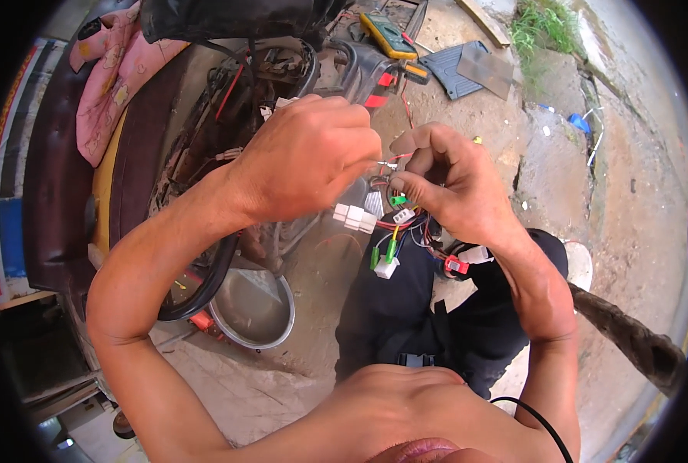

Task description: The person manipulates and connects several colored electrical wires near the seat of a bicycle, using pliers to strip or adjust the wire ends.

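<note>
- The left hand is curled up tight like a fist. It pinches a small, thin, silver metal tip at the end of its fingers, but the fingertips are hidden.
- The right hand is just beside it, with the fingers bent and the thumb near the pointing finger. A thin red wire runs by these fingers. I cannot tell if they squeeze it.
- The silver tip is in the small space between the two hands, above the person's lap.
- Under the hands is a messy bunch of thin, colored wires.
- On the wires are a white, blocky plastic plug, a small green plastic plug, a small white plastic plug and a bright red plastic plug.
- The red plug is below the right hand, near the knee of the black pants.
- Left of the legs, a round silver metal bowl holds cloudy water.
- On the ground past the hands is a yellow and green box-shaped meter. A flat, dark gray-blue plate is near it.
- A pink cloth with a pattern lies on the far left, on a dark brown seat.
</note>
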Action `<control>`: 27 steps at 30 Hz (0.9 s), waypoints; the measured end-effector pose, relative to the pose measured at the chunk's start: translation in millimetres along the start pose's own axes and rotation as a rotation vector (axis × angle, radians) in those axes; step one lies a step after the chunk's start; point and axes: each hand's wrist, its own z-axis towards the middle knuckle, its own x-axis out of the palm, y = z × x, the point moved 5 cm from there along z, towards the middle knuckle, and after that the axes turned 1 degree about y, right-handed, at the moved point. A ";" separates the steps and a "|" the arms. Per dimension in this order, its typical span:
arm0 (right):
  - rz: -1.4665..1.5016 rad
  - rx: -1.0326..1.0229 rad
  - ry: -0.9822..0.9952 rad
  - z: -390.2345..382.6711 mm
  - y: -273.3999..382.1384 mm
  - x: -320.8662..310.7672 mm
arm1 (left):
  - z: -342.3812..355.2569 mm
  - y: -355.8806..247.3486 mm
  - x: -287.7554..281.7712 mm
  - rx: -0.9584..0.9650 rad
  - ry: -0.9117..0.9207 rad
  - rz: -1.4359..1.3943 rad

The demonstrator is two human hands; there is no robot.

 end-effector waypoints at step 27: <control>-0.157 -0.102 0.036 10.8 -17.2 14.1 | -1.9 1.4 11.3 -0.028 -0.031 0.110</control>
